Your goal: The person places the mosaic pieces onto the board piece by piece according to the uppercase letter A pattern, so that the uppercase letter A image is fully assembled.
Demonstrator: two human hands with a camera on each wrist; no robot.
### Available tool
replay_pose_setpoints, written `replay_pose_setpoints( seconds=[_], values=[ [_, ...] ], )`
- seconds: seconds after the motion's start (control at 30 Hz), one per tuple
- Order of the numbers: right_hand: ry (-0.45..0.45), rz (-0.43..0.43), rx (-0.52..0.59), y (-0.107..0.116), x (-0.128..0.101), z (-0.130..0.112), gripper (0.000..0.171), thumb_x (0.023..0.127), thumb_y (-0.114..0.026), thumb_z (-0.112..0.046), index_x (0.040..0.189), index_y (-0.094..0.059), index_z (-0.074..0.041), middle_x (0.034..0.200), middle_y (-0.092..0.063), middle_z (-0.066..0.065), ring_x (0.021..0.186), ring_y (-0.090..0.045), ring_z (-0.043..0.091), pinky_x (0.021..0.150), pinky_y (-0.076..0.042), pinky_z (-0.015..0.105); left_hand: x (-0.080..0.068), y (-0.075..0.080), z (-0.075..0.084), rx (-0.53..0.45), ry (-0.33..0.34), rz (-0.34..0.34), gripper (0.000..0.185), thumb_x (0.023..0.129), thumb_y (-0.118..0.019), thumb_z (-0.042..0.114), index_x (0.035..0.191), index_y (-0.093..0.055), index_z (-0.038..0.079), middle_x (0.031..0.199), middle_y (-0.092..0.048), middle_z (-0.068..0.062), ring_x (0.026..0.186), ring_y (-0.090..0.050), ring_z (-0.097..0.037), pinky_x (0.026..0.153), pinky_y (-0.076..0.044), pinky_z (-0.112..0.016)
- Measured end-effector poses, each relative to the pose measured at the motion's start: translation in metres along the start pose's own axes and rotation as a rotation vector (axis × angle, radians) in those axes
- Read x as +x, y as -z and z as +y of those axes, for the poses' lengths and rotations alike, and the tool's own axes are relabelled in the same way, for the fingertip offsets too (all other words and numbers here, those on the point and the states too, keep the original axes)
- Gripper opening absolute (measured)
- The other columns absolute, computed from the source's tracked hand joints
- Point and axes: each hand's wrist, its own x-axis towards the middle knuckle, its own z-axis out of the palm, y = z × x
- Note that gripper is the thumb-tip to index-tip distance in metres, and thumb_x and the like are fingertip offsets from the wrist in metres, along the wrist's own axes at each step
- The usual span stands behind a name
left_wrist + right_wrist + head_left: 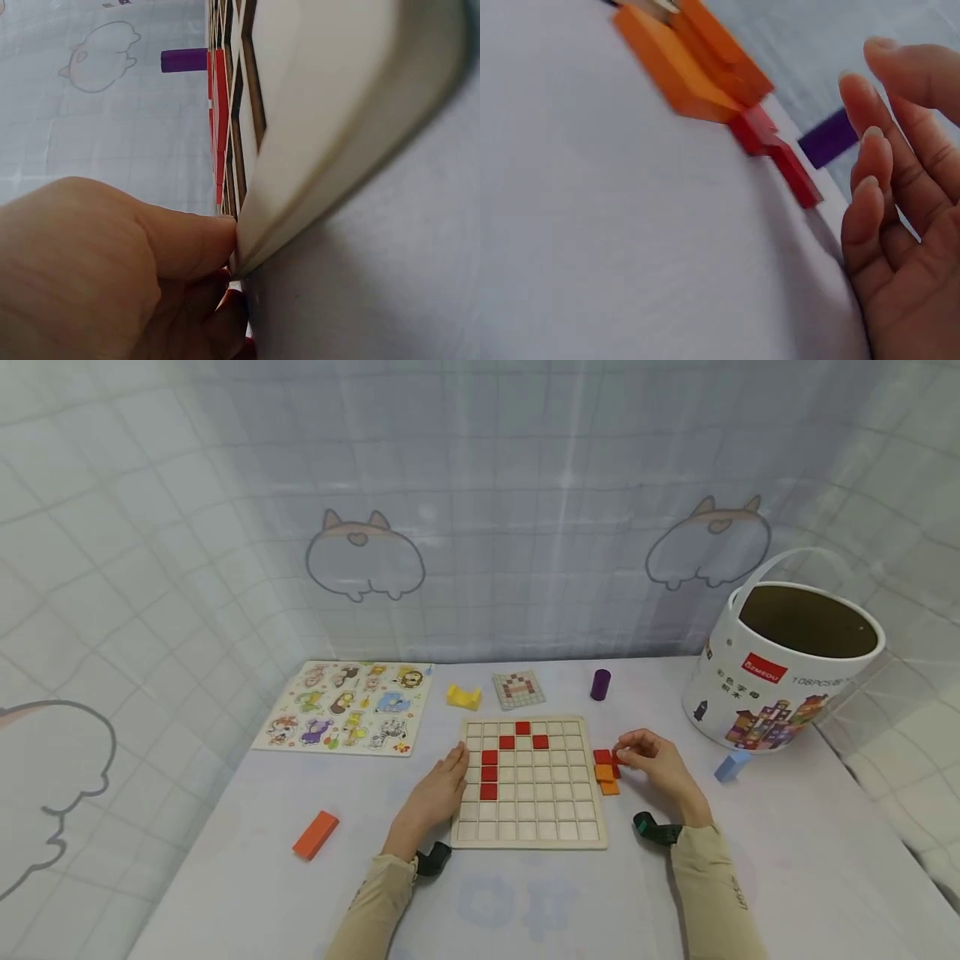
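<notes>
A square wooden grid board (536, 806) lies flat, with several red tiles (489, 773) in its cells. My left hand (438, 789) rests along the board's left edge. The left wrist view shows that thumb (191, 244) touching the edge, with the other fingers partly hidden below it. To the right of the board, my right hand (660, 764) hovers by a small group of red tiles (602, 756) and orange tiles (604, 772). Its fingers are loosely bent, and in the right wrist view nothing shows between them and the loose red tile (795, 176).
Behind the board lie a small pattern card (519, 690), a yellow block (463, 697) and a purple cylinder (600, 685). An animal puzzle board (345, 708) is at back left, an orange-red block (316, 836) at front left. A white bucket (712, 685) and blue block (732, 766) stand right.
</notes>
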Motion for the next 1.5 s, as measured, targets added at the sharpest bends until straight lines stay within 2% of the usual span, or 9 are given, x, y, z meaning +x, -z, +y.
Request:
replay_pose_setpoints(
  seconds=[0.23,0.53,0.8,1.03,1.27,1.5],
  values=[
    [-0.023,-0.118,-0.089,-0.001,-0.012,-0.002,0.041,0.084,-0.075,-0.017,0.117,-0.058,-0.001,0.109,-0.063,0.015,0.084,-0.05,0.01,0.069,-0.045,0.016,-0.001,0.001,0.003,0.009,-0.019,0.007,0.052,0.101,-0.044,0.013,0.148,-0.032,-0.006,0.158,-0.027,-0.019,0.146,-0.029,-0.034,0.12,-0.028,-0.049],
    [0.101,-0.201,-0.115,-0.007,-0.005,-0.001,0.039,0.078,-0.076,-0.003,0.112,-0.058,0.002,0.107,-0.06,0.018,0.086,-0.049,0.011,0.073,-0.043,0.016,-0.001,0.001,0.0,0.01,0.008,0.01,0.052,0.101,-0.045,0.013,0.148,-0.033,-0.005,0.159,-0.026,-0.018,0.146,-0.029,-0.033,0.121,-0.027,-0.049],
    [0.11,-0.19,-0.115,-0.011,-0.004,0.001,0.036,0.079,-0.075,-0.001,0.11,-0.058,0.002,0.104,-0.06,0.017,0.083,-0.049,0.01,0.071,-0.044,0.017,-0.001,-0.001,-0.003,0.023,0.009,0.013,0.052,0.101,-0.044,0.014,0.148,-0.032,-0.005,0.159,-0.026,-0.018,0.146,-0.029,-0.032,0.121,-0.027,-0.049],
    [0.031,-0.13,-0.158,-0.008,0.0,-0.006,0.031,0.083,-0.073,-0.006,0.11,-0.059,-0.002,0.096,-0.056,0.011,0.077,-0.047,0.012,0.062,-0.04,0.018,0.0,-0.002,-0.003,0.014,0.0,0.02,0.052,0.101,-0.045,0.013,0.148,-0.032,-0.005,0.159,-0.026,-0.018,0.146,-0.029,-0.034,0.121,-0.027,-0.049],
    [0.029,-0.082,-0.138,-0.011,0.01,-0.021,0.031,0.086,-0.071,-0.008,0.113,-0.059,0.001,0.106,-0.061,0.016,0.075,-0.05,0.012,0.059,-0.042,0.02,0.002,0.0,-0.003,0.018,0.02,0.005,0.053,0.102,-0.044,0.015,0.15,-0.03,-0.002,0.16,-0.024,-0.016,0.147,-0.028,-0.031,0.122,-0.025,-0.048],
    [0.023,-0.077,-0.109,-0.023,0.018,-0.035,0.035,0.086,-0.073,-0.012,0.115,-0.057,-0.001,0.087,-0.053,0.01,0.072,-0.048,0.014,0.051,-0.038,0.019,0.001,-0.001,-0.003,0.016,0.007,0.004,0.053,0.101,-0.044,0.014,0.149,-0.03,-0.003,0.16,-0.025,-0.017,0.147,-0.028,-0.032,0.121,-0.026,-0.048]
  ],
)
